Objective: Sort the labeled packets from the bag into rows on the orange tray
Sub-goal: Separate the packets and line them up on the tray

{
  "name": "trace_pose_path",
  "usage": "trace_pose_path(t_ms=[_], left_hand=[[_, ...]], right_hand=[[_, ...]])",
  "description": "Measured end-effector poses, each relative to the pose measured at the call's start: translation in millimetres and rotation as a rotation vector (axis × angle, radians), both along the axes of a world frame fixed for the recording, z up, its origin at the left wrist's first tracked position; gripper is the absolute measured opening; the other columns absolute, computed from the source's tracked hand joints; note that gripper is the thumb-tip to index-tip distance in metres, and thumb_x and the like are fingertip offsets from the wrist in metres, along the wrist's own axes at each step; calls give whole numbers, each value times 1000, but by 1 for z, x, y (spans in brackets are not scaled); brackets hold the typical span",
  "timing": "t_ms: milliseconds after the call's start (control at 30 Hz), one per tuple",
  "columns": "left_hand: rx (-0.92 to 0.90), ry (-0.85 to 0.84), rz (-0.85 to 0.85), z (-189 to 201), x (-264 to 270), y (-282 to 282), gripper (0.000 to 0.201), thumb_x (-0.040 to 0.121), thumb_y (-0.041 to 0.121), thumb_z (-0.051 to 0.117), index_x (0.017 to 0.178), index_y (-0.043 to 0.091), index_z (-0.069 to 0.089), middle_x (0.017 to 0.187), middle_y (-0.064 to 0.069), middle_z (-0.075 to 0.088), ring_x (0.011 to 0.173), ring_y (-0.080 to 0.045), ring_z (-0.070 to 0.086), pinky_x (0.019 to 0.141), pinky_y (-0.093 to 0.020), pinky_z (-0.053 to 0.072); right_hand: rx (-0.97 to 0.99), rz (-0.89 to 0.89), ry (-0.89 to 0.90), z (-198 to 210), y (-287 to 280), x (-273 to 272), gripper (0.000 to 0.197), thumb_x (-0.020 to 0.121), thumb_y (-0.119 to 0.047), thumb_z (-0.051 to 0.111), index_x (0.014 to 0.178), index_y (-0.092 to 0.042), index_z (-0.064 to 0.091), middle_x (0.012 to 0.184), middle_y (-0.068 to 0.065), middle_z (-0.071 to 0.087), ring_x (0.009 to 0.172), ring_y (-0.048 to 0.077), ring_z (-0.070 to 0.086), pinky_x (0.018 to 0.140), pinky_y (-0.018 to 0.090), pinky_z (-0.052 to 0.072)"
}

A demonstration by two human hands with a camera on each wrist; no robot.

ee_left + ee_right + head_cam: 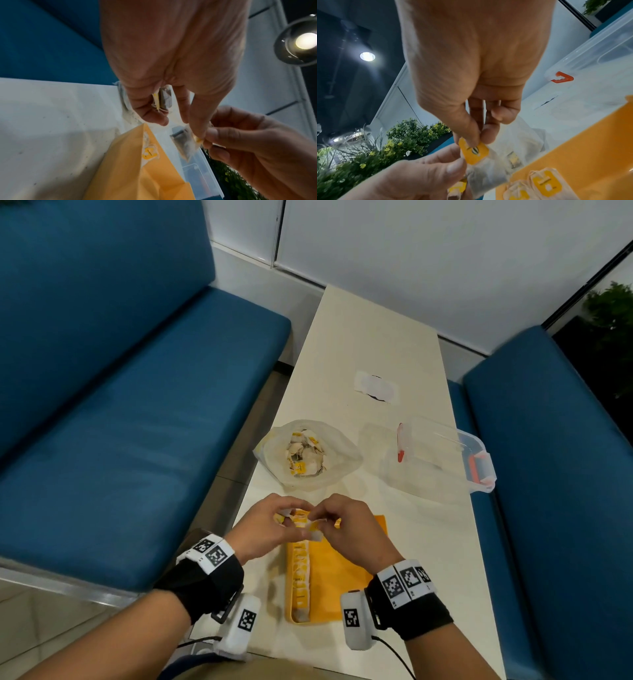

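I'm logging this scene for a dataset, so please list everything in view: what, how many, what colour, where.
table: one, cream, between the benches.
benches: two, blue, either side of the table.
orange tray: one, near table edge, under the hands.
packets in tray: one row, yellow-labelled, along its left side; count unclear.
bag: one, clear plastic, beyond the tray, holding more packets.
clear box: one, red clips, right of the bag.
white patch: one, far on the table.
plant: green, far right.
left hand: holds spare packets, pinches the held packet.
right hand: pinches its yellow label.
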State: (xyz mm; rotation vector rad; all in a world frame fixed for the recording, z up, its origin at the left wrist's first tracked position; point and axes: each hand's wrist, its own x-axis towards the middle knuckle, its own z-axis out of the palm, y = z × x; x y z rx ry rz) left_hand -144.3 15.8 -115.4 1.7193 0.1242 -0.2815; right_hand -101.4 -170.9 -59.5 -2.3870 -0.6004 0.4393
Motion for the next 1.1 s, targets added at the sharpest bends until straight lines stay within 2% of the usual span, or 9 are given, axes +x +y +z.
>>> trace_pose_path(t_ms=[100,200,300,467,533,633,733,867,1100], left_hand=[[126,-52,2,-1,6,-8,25,71,32,92,89,33,75,102,1,60,81,-2,60,70,-10,44],[204,-67,35,-9,9,-9,22,72,32,91,84,20,76,94,5,59,75,1,57,67,-9,41],[222,-92,26,-10,10,-10,19,74,33,90,82,20,78,90,6,58,74,0,56,67,-11,42],[210,-126,34,-5,13,-14,14,75,31,89,82,32,77,90,7,58,76,-3,57,66,-9,42],[213,-120,41,-5,13,-12,16,77,36,87,87,40,75,94,9,60,85,-2,59,69,-10,43],[223,-59,91,-10,14,-4,19,81,41,83,99,38,77,101,8,61,95,0,59,72,-13,42],[255,20,91,-22,13,2,26,83,40,81,107,35,74,105,7,60,96,-2,58,73,-18,44],[292,92,50,-35,12,0,40,81,42,82,118,37,67,107,5,60,99,-7,58,83,-27,47],[307,115,30,-44,9,-2,47,84,39,80,128,35,63,107,4,59,95,-7,55,82,-26,43]], right_hand=[[69,-31,7,-1,1,2,26,84,-2,68,96,-24,73,89,-7,68,81,5,60,71,10,46],[158,-197,58,-6,-2,4,25,82,-5,73,96,-26,71,81,-8,68,72,2,59,70,11,48],[226,-318,209,-13,-7,3,14,78,-8,77,89,-17,73,78,2,71,66,8,63,66,24,54],[387,-379,315,-23,-11,-3,5,85,1,70,89,2,70,63,9,68,56,13,60,51,22,43],[444,-427,330,-26,-17,-1,4,85,4,68,90,4,68,65,13,69,55,18,58,50,24,44],[346,-490,327,-40,-33,6,5,87,6,64,87,1,65,67,12,69,54,16,61,51,27,45],[190,-458,389,-59,-45,10,15,90,6,60,84,-7,63,72,9,68,61,16,68,51,26,47],[92,-430,440,-74,-47,10,19,91,5,59,80,-10,62,70,10,68,49,7,62,45,20,44],[115,-534,486,-92,-35,12,10,90,0,64,86,-9,67,70,11,71,59,16,66,50,24,49]])
